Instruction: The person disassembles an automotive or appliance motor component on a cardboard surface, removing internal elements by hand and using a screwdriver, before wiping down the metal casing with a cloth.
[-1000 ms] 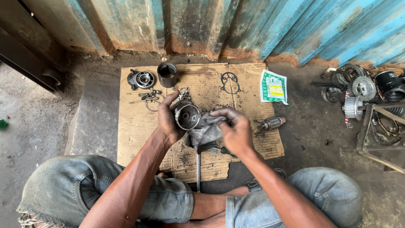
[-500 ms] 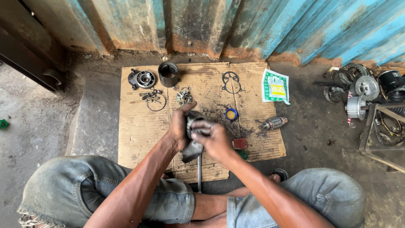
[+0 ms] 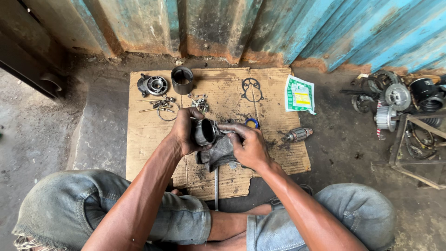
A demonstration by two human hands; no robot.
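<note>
My left hand (image 3: 185,131) grips a dark round metal housing (image 3: 204,132) held just above a sheet of cardboard (image 3: 144,139). My right hand (image 3: 248,146) presses a grimy grey rag (image 3: 218,155) against the housing's right side and underside. A small blue and yellow disc (image 3: 252,123) peeks out beyond my right fingers. A long thin metal rod (image 3: 216,188) lies on the cardboard below the rag, pointing toward my legs.
On the cardboard lie a round end cap (image 3: 152,85), a dark cylinder (image 3: 182,79), bolts and a wire ring (image 3: 162,108), small screws (image 3: 200,101), a gasket (image 3: 252,89) and an armature (image 3: 297,135). A green-white packet (image 3: 299,95) and motor parts (image 3: 395,100) lie right. Corrugated wall behind.
Both hands shifted the housing and rag around over the cardboard; the housing's open end now faces up again and the right hand wipes from the right side.
</note>
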